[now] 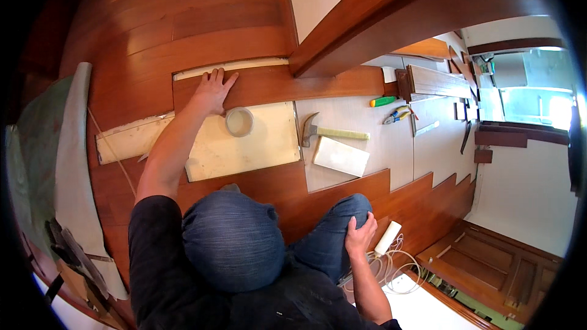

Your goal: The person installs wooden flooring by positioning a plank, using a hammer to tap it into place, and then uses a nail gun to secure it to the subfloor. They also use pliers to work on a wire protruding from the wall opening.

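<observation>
My left hand [214, 90] lies with its fingers spread on a reddish-brown wooden floorboard [263, 88]. A narrow pale gap [244, 64] shows between that board and the floor behind it. Just right of my left wrist, a round container [239, 122] stands on a cream-coloured sheet [257, 153]. My right hand [361, 235] rests over my bent right knee, fingers draped on the denim and holding nothing. A claw hammer [336, 133] with a pale handle lies right of the sheet, beside a white rectangular block [341, 156].
A green-handled tool [383, 101], pliers [397, 115] and stacked planks [437, 82] lie farther right. A wooden post [342, 43] rises over the board's right part. A white power strip [387, 238] with looped cable [397, 275] sits by my right hand. Rolled sheeting [76, 165] lies left.
</observation>
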A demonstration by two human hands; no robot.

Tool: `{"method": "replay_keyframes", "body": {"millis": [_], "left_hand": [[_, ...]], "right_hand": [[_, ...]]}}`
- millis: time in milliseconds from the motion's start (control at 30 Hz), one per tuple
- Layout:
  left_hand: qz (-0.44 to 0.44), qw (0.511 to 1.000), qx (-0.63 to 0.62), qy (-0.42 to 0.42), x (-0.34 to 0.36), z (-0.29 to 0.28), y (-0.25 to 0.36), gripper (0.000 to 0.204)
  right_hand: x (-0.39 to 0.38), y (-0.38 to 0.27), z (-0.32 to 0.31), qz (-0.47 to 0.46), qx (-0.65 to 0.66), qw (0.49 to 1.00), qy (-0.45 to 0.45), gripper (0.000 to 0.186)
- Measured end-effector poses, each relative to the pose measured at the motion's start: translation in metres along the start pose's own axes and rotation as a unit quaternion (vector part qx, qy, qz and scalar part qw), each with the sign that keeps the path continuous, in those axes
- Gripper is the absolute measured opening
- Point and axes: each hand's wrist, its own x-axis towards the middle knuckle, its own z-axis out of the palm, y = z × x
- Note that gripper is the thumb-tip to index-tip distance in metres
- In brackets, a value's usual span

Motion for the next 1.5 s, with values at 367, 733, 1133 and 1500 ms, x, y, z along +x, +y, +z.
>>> {"method": "replay_keyframes", "body": {"millis": [367, 733, 1133, 1500], "left_hand": [[0.023, 0.997, -0.077, -0.005, -0.025, -0.001, 0.008, 0.129], [-0.004, 0.997, -0.077, 0.018, -0.028, 0.008, 0.013, 0.129], [-0.151, 0.985, -0.059, -0.052, -0.102, 0.020, -0.057, 0.136], [-0.150, 0.971, -0.146, 0.119, -0.134, 0.104, -0.067, 0.098]], "right_hand": [[0.001, 0.000, 0.000, 0.003, 0.007, 1.000, -0.004, 0.067], [0.003, -0.002, -0.003, -0.026, -0.032, 0.999, -0.030, 0.066], [0.149, -0.013, 0.038, -0.180, -0.052, 0.979, -0.079, 0.069], [0.227, -0.037, 0.069, -0.306, -0.149, 0.916, -0.214, 0.095]]}}
